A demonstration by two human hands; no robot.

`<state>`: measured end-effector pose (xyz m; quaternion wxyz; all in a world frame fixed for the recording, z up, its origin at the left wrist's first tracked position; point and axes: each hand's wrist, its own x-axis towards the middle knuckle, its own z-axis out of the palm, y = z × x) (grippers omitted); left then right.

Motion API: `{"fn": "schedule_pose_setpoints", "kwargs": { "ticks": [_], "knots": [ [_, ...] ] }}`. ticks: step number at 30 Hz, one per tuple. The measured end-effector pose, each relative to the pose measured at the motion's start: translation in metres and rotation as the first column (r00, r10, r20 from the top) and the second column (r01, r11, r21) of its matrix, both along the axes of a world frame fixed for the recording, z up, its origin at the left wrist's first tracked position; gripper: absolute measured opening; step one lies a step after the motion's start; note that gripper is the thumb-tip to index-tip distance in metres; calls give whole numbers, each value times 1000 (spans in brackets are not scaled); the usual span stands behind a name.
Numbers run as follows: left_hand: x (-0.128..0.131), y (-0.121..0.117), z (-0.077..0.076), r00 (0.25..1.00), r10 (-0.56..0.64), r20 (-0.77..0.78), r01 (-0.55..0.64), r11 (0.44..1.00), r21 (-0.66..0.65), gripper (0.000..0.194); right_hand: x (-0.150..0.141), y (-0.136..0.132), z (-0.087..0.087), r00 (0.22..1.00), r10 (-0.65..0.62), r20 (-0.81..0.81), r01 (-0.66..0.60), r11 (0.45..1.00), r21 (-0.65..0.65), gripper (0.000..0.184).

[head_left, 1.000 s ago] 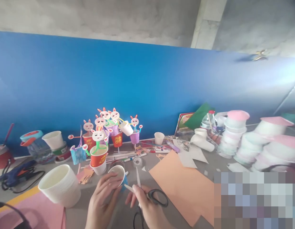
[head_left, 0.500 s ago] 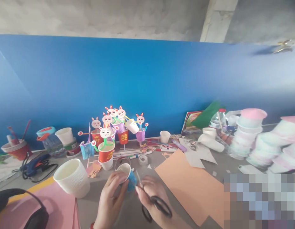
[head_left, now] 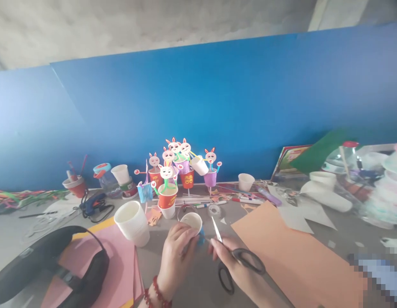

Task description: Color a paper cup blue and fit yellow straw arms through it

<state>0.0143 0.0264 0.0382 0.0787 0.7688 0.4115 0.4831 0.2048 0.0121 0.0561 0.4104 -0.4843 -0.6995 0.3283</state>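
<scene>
My left hand (head_left: pixel 180 244) is wrapped round a small paper cup (head_left: pixel 192 220), its white mouth tilted up and blue colouring on its outer side. Just right of the cup, my right hand (head_left: pixel 228 253) grips scissors (head_left: pixel 216 229) with black handles. One blade points up and away; the loops stand apart. Whether the other blade touches the cup is hard to see. Beyond the hands stand several cups with rabbit-faced paper figures (head_left: pixel 166 172) on them. A clear roll of tape (head_left: pixel 214 210) lies behind the cup.
Left are stacked white cups (head_left: pixel 133 229), black headphones (head_left: pixel 100 267) on pink paper (head_left: pixel 121 256) and a blue glue gun (head_left: pixel 93 206). Orange paper (head_left: pixel 291 252) lies right, with white paper scraps (head_left: pixel 301 216) beyond. Markers (head_left: pixel 246 201) and colourful cup stacks (head_left: pixel 382 192) are farther back.
The view has swung left, so everything sits farther right and more headphones show. My right hand and the scissors are slightly farther from the cup, with the upright blade plainer.
</scene>
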Motion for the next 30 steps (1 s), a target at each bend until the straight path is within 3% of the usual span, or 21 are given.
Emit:
{"fn": "schedule_pose_setpoints", "kwargs": {
  "ticks": [4,8,10,13,15,17,19,20,22,25,28,30],
  "knots": [
    [1,-1,-2,1000,15,2,-15,999,-33,14,2,3,3,979,71,190,-114,968,225,47],
    [3,0,-8,1000,29,-11,-30,998,-62,16,3,12,-6,929,-18,371,-184,845,502,47],
    [4,1,-8,999,26,-22,-28,998,-63,16,5,17,-11,915,-28,402,-223,795,564,45],
    [3,2,-7,999,8,-47,-10,999,-45,18,6,22,-13,909,-3,417,-268,763,588,45],
    [3,1,-4,998,-3,-57,0,999,-38,19,6,20,-13,916,-5,401,-251,773,582,46],
    [3,0,-3,998,-11,-55,9,999,-38,19,4,14,-13,944,7,331,-170,868,467,46],
    [4,-2,-1,999,-20,-49,18,999,-36,21,1,8,-14,987,-7,162,-28,977,210,45],
    [4,-2,-1,999,-24,-48,23,999,-34,21,0,5,-14,997,-33,73,28,997,76,45],
    [4,-3,0,998,-32,-48,31,999,-25,23,-4,2,-15,991,-95,-96,83,988,-127,48],
    [5,-2,-1,998,-30,-55,30,1000,-6,26,-9,0,-17,950,-155,-271,68,951,-302,53],
    [6,-3,-3,998,-14,-66,15,1000,16,30,-14,-2,-19,854,-238,-462,-55,842,-536,50],
    [7,-4,-4,997,-3,-73,5,1000,23,33,-16,-3,-21,799,-252,-546,-138,808,-573,50]
  ]
}}
